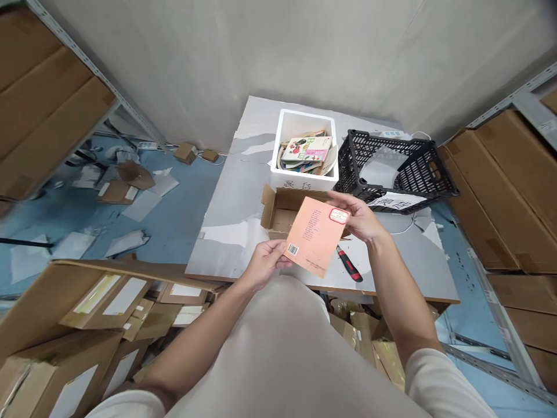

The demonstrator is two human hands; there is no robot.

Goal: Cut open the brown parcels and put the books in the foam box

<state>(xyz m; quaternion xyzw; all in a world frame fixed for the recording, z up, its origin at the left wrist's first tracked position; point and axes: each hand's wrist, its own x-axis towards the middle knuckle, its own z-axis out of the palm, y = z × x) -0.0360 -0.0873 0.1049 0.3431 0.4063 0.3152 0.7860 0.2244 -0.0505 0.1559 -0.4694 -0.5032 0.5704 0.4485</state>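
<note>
An orange book (317,241) is held up in front of me, its face with a barcode and a red-bordered label towards me. My left hand (267,261) pinches its lower left corner. The upper right edge, by the label, is gripped by my right hand (359,217). Behind the book stands an open cardboard box (282,212), partly hidden by it. On the table to the right of the book lies a red and black utility knife (349,264).
A white foam box (304,180) full of books stands at the table's back. Beside it is a black plastic crate (395,200) with paper inside. Cardboard boxes (108,302) crowd the lower left, and shelves of cartons (500,186) line the right.
</note>
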